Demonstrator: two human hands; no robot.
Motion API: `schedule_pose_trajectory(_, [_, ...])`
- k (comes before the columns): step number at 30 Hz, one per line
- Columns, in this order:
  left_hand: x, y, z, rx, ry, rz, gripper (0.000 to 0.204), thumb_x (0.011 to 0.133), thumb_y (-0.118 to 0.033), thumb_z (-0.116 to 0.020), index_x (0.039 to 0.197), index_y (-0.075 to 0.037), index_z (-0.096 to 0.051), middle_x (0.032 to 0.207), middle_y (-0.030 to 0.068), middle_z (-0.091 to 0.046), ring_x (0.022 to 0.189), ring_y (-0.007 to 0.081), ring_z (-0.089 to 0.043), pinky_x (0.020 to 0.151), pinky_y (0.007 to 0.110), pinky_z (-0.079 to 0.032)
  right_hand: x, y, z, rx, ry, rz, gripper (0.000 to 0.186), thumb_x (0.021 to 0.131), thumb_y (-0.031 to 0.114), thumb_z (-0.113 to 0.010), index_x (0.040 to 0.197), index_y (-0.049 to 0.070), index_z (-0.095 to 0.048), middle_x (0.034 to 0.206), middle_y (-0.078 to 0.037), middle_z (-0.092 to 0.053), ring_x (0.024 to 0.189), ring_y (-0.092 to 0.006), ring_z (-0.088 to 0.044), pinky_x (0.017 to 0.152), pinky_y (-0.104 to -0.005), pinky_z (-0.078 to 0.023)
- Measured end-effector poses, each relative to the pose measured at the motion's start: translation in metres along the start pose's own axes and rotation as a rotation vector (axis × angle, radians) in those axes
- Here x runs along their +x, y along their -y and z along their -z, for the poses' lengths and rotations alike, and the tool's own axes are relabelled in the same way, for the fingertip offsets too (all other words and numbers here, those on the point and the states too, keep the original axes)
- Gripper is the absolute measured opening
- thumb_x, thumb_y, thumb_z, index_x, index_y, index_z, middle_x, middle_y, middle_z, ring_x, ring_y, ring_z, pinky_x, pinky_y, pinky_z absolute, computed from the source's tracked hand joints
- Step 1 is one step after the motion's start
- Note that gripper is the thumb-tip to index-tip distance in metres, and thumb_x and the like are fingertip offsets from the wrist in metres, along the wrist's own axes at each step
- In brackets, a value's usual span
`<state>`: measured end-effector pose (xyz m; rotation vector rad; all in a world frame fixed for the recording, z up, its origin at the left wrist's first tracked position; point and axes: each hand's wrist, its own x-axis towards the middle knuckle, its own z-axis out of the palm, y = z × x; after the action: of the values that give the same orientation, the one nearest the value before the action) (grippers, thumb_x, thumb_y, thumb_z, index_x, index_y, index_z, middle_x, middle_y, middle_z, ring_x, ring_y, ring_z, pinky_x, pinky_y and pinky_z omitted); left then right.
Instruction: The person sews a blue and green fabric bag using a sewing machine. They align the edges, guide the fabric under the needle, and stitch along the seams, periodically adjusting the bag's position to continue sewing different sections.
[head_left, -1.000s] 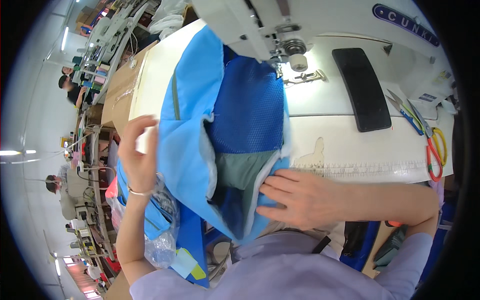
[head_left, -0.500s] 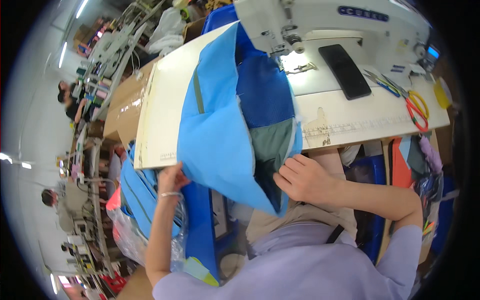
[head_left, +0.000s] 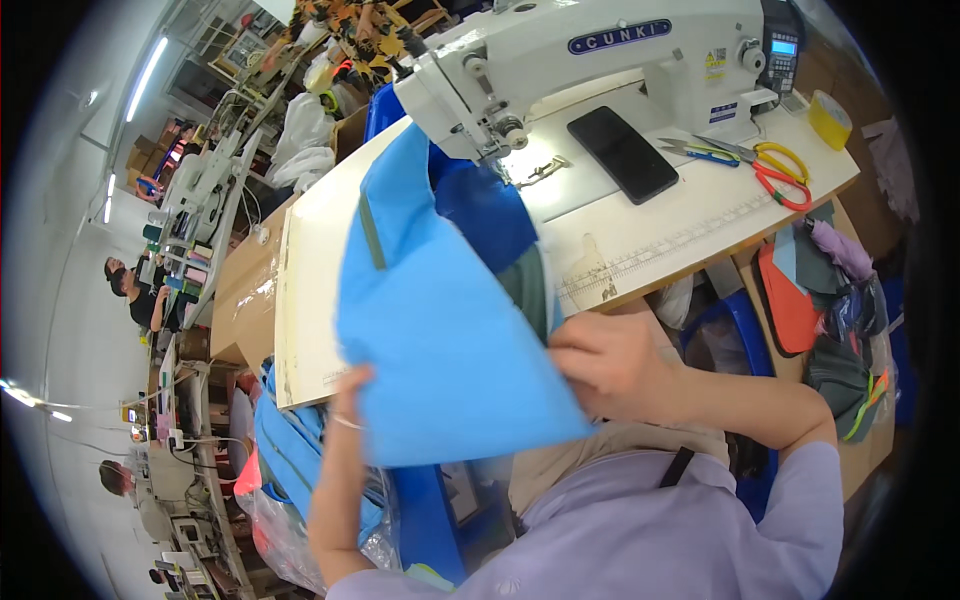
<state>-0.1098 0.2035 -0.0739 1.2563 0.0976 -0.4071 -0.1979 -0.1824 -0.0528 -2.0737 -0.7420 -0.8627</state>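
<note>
Blue cloth [head_left: 440, 340] with a green stripe [head_left: 371, 230] spreads between the right hand [head_left: 618, 368], pinching it, and left hand [head_left: 349, 396], hold unclear.

A white expanse [head_left: 60, 250], wall or ceiling unclear, curves down the left of the frame. At the upper left a long tube light [head_left: 147, 78] glows, with a shorter tube [head_left: 109, 198] below it. Cluttered worktables [head_left: 228, 190] run down that side, near brown cartons [head_left: 145, 155]. Taped cardboard [head_left: 245, 300] stands beside the central pale surface [head_left: 315, 250].
</note>
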Motion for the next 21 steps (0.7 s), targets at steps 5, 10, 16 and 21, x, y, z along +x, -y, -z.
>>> schedule_pose_trajectory(5, [-0.015,-0.108,-0.036,0.162,-0.166,0.095,0.045,0.089,-0.019,-0.069,0.127,0.006,-0.063,0.105,0.0156,-0.074,0.091,0.0247,-0.074,0.08,0.037,-0.063,-0.028,0.009,-0.055,-0.133,0.047,0.104,0.02,0.073,0.012,-0.07,0.092,0.005,-0.074,0.086,-0.002,-0.053,0.081,-0.017,-0.056,0.057,-0.0265,-0.048])
schedule_pose_trajectory(10, [0.027,-0.096,0.067,1.015,-0.329,0.036,0.038,0.091,-0.006,-0.067,0.128,0.003,-0.065,0.104,0.0126,-0.073,0.087,0.0183,-0.071,0.075,0.031,-0.059,-0.046,0.005,-0.078,-0.115,0.068,0.121,0.026,0.071,0.01,-0.069,0.095,0.002,-0.073,0.092,-0.005,-0.057,0.089,-0.0206,-0.059,0.067,-0.0275,-0.051])
schedule_pose_trajectory(16, [0.036,-0.091,-0.136,1.331,-0.03,-0.888,0.018,0.095,-0.004,-0.066,0.11,0.002,-0.073,0.105,0.012,-0.075,0.092,0.0179,-0.071,0.083,0.031,-0.055,-0.032,0.005,-0.06,-0.054,0.088,0.138,0.025,0.071,0.01,-0.068,0.093,-0.001,-0.071,0.088,-0.007,-0.058,0.086,-0.0229,-0.059,0.078,-0.0342,-0.052])
schedule_pose_trajectory(21, [0.084,-0.026,-0.214,1.687,0.199,-0.705,0.017,0.085,-0.02,-0.076,0.087,-0.004,-0.071,0.076,0.0097,-0.068,0.069,0.0247,-0.067,0.064,0.036,-0.053,-0.018,0.01,-0.045,-0.018,0.091,0.153,0.023,0.074,0.013,-0.066,0.09,-0.002,-0.07,0.082,-0.008,-0.056,0.081,-0.024,-0.058,0.085,-0.0384,-0.052])
